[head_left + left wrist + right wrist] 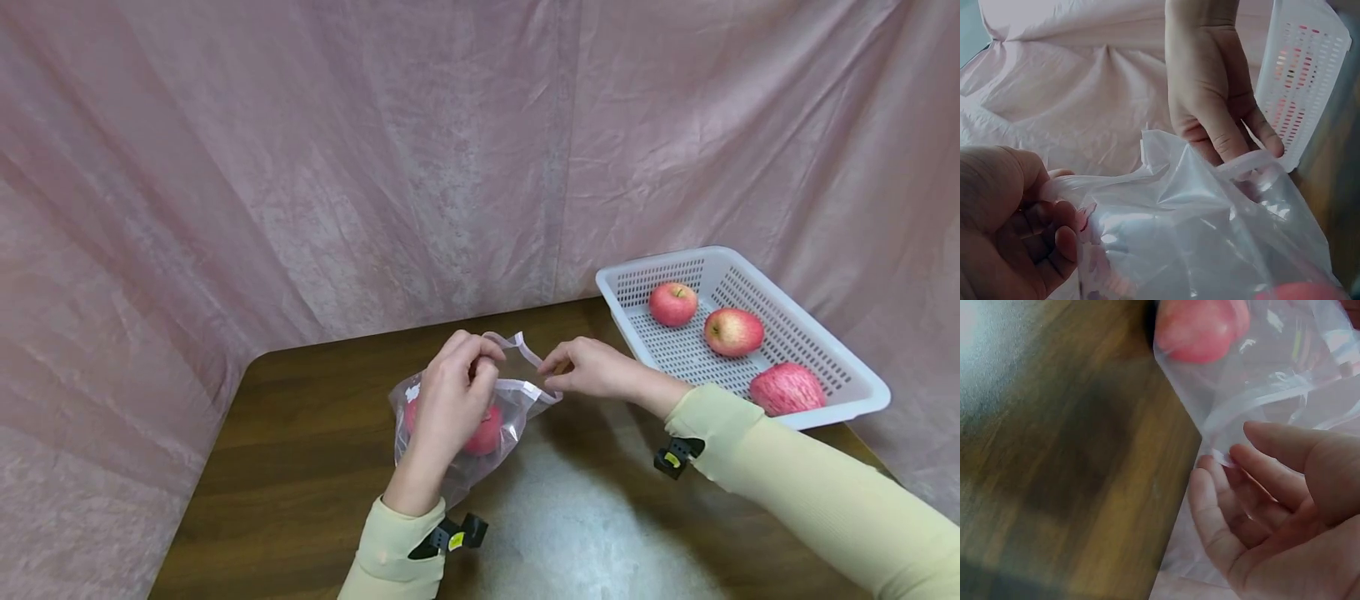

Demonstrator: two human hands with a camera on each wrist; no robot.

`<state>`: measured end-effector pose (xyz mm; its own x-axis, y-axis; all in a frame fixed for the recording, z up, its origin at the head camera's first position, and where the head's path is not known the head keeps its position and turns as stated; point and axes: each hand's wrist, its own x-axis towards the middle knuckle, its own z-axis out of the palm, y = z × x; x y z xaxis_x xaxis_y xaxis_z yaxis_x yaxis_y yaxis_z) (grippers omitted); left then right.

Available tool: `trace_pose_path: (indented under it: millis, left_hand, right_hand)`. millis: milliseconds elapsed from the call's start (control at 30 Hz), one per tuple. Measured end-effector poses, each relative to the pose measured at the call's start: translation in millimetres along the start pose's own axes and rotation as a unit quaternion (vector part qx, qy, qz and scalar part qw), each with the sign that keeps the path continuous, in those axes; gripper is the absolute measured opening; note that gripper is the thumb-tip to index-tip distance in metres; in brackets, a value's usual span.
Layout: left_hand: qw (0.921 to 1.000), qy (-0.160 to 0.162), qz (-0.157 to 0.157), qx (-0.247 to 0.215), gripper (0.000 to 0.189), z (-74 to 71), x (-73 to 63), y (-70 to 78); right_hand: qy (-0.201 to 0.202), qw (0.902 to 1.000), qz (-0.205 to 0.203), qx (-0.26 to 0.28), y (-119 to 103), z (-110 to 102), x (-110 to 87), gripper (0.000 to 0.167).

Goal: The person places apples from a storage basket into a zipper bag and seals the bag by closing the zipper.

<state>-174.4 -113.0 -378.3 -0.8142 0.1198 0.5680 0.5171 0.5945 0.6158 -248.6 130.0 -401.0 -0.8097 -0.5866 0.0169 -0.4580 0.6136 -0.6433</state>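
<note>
A clear plastic bag (517, 421) with a white-edged mouth rests on the table, red apples (483, 432) showing through its film. My left hand (455, 392) is over the bag and pinches the rim between thumb and fingers; in the left wrist view the film bunches at those fingertips. At the mouth's other side is my right hand (588, 367), its fingers loosely bent. The right wrist view shows the thumb (1279, 444) apart from the other fingers, with the bag's corner (1221, 456) at the fingertips.
A white perforated plastic basket (855, 387) stands at the right, holding a red apple (672, 304), a red-yellow apple (733, 332) and a streaked pink apple (787, 389). Pink cloth (420, 167) hangs behind the dark wooden table (300, 467).
</note>
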Motion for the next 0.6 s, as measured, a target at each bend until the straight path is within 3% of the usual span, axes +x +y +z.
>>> trace_pose_path:
  millis: [267, 600]
  left_hand:
    - [0.9996, -0.012, -0.021, 0.013, 0.023, -0.7, 0.4, -1.5]
    - [0.9994, 0.018, -0.021, 0.019, 0.020, -4.9, 0.7, -4.9]
  right_hand:
    - [0.089, 0.9956, -0.019, 0.025, -13, -2, 0.7, 0.046]
    - [0.119, 0.9896, -0.050, 0.064, -31, -5, -2.2, 0.060]
